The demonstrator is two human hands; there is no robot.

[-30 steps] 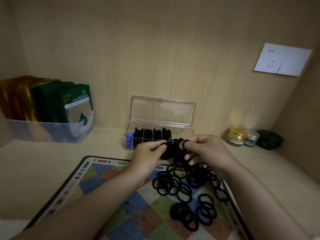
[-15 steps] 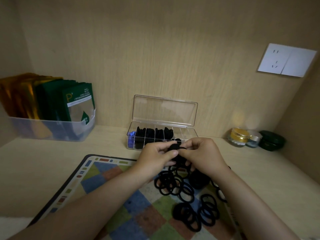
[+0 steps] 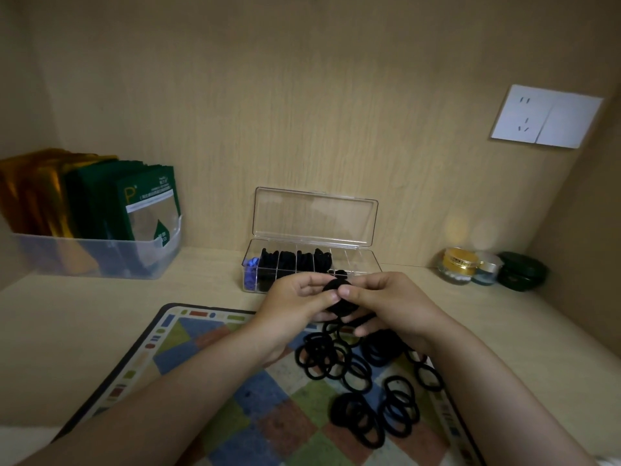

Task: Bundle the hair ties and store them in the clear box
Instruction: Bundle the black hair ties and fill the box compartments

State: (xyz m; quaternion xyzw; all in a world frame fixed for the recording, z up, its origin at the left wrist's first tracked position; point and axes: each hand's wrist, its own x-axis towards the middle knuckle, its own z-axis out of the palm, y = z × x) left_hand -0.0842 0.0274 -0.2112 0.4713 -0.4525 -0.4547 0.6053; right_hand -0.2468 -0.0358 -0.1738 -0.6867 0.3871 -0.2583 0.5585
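A compact bundle of black hair ties [image 3: 341, 302] is held between both hands, just in front of the clear box [image 3: 356, 260]. My left hand [image 3: 295, 306] pinches its left side and my right hand [image 3: 391, 306] pinches its right side with the thumb on top. The box stands open with its lid [image 3: 314, 215] up; several left compartments hold black bundles and one blue item, the right ones look bare. Several loose black hair ties [image 3: 363, 381] lie on the patterned mat [image 3: 201, 351] below my hands.
A translucent bin [image 3: 100, 257] with green and gold packets stands at the back left. Small jars [image 3: 458, 265] and a dark green case [image 3: 522, 272] sit at the back right. A wall socket [image 3: 546, 117] is on the back panel.
The ties stretched between my fingers have been gathered into a tight round bundle. Both hands have closed in together around it.
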